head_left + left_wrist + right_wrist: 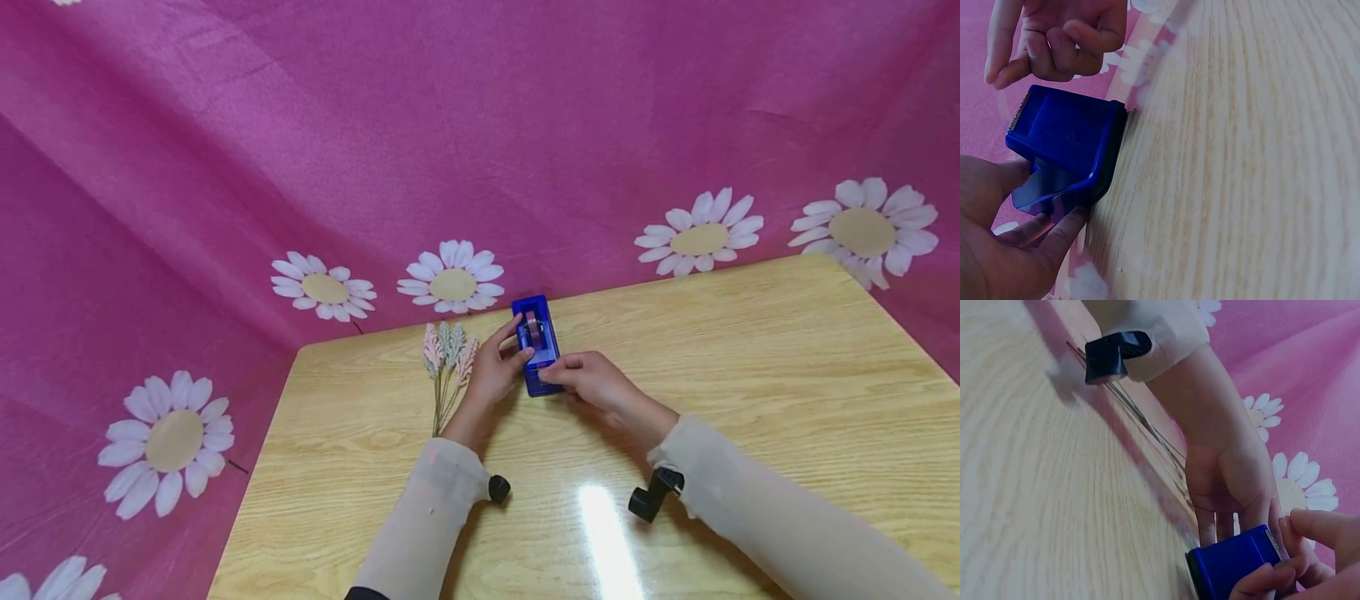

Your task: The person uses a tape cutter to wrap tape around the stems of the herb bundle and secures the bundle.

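A blue tape dispenser with a serrated cutter stands on the table, a roll of tape in its well. My left hand grips the dispenser's left side, thumb near the top and fingers low along the wall. Just past the cutter, my right hand has thumb and index finger pinched together. From that pinch a faint clear strip of tape runs down toward the cutter in the left wrist view. The right hand's other fingers are curled.
Pink and grey-green artificial flower stems lie on the wooden table left of the dispenser, partly behind the left hand. A magenta cloth with daisies hangs along the table's back edge. Black wrist cameras sit on both sleeves.
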The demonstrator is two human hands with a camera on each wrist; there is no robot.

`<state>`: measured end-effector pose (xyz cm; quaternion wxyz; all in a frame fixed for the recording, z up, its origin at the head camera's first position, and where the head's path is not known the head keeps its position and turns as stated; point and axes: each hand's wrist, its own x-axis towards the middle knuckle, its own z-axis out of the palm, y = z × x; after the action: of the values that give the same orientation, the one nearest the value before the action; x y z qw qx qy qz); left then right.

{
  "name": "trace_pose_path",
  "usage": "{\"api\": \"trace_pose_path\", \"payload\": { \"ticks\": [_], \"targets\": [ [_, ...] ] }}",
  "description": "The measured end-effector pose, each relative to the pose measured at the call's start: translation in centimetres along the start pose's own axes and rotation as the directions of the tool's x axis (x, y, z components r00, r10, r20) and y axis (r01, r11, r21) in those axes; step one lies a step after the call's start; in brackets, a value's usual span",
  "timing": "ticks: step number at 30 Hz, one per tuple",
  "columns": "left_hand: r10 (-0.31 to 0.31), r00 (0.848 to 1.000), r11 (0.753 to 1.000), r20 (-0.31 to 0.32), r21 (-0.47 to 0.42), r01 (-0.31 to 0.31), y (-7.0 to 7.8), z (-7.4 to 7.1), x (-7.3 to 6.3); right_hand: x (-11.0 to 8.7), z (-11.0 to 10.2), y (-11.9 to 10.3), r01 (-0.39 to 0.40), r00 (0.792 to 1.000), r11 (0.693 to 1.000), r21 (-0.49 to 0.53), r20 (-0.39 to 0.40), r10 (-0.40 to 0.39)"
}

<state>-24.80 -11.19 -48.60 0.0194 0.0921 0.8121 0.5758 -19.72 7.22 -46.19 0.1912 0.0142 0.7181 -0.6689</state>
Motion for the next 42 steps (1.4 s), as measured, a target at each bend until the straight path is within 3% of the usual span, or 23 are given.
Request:
{"api": "trace_pose_path", "payload": {
  "ticks": [9, 24, 42],
  "targets": [
    [-0.005, 1.000, 1.000, 0.002, -0.002, 0.005, 0.3, 0.0, 0.0, -0.8, -0.1, 0.5, -0.014, 1.000, 0.999, 0.037, -0.009, 0.015],
    [-0.013, 1.000, 1.000, -0.004, -0.003, 0.013, 0.1, 0.1, 0.0, -2.9, 0.5, 1.3, -0.027, 0.999, 0.991, 0.127, 0.042, 0.022],
    [-0.022, 1.000, 0.999, -0.004, -0.050, 0.022, -0.4, 0.1, 0.0, -4.6, 0.9, 2.5, -0.002, 0.997, 0.988, 0.152, 0.081, -0.010]
  ]
}}
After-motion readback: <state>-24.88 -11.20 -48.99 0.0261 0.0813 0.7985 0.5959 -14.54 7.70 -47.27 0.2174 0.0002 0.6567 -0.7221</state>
